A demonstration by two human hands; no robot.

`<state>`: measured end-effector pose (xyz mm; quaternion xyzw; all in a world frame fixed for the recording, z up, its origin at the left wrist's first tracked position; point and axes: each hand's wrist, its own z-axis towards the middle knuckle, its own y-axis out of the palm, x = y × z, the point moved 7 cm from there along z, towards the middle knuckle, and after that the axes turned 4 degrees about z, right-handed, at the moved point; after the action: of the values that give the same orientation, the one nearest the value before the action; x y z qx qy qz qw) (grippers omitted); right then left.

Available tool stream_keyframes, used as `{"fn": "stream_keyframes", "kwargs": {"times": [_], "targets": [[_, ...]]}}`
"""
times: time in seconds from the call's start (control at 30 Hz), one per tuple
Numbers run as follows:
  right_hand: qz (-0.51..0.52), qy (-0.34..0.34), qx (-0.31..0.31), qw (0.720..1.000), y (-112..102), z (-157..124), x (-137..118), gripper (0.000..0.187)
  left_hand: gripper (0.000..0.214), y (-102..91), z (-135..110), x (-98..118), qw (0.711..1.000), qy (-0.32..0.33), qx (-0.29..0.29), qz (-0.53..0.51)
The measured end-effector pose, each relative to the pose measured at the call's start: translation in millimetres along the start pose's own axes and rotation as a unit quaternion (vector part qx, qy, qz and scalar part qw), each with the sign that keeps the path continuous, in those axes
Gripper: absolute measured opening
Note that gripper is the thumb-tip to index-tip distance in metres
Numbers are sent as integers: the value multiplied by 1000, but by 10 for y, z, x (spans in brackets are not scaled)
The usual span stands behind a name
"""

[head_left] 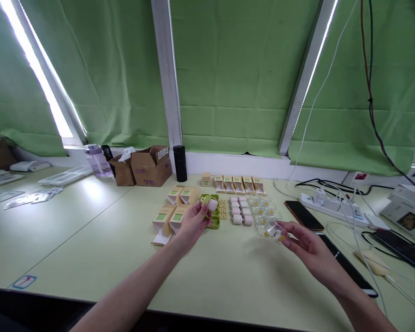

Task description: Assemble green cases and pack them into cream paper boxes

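Hands (194,222) well apart, fingers (292,227) curled

Daylight glares between the green blinds (244,83).

Daylit green blinds (235,78) behind a pale table (100,244)

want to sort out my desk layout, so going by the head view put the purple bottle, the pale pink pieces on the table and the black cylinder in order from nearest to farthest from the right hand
From the right hand:
1. Pale pink pieces, to its left
2. Black cylinder, farther left, table's back
3. Purple bottle, farthest left
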<state>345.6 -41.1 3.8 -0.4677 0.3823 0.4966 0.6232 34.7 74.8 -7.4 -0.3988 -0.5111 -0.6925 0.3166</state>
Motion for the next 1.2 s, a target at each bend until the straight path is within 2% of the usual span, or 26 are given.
{"fn": "stream_keyframes", "kwargs": {"times": [0.1,0.2,0.3,0.4,0.47,0.57,0.7,0.8,0.9,1.03,1.2], "targets": [[198,25,-37,979,334,160,-100,27,51,-10,11,0,1000,4,2,-2],[382,47,-73,920,681,363,-114,33,50,-12,17,-5,1000,7,1,-4],[461,85,-99,878,972,572,-64,46,51,-11,19,-5,1000,10,-4,-2],[500,91,-93,856,1150,768,-56,47,50,-21,25,4,1000,15,-1,-2],[507,93,-88,852,1255,863,-58,43,51,-31,30,8,1000,18,5,-4],[494,89,-53,863,1367,932,-17,42,53,-40,32,17,1000,21,15,-6],[432,70,-7,899,1453,892,87,57,53,-32,19,48,999,35,21,0],[341,9,-7,940,1484,818,53,63,51,-22,3,70,999,40,24,3],[222,-79,23,972,1460,720,-66,64,49,-6,-12,96,999,46,22,8],[98,-157,32,982,1490,596,-195,63,44,11,-26,125,998,54,15,14],[60,-183,21,981,1515,548,-216,64,41,21,-41,125,998,57,10,14]]}}
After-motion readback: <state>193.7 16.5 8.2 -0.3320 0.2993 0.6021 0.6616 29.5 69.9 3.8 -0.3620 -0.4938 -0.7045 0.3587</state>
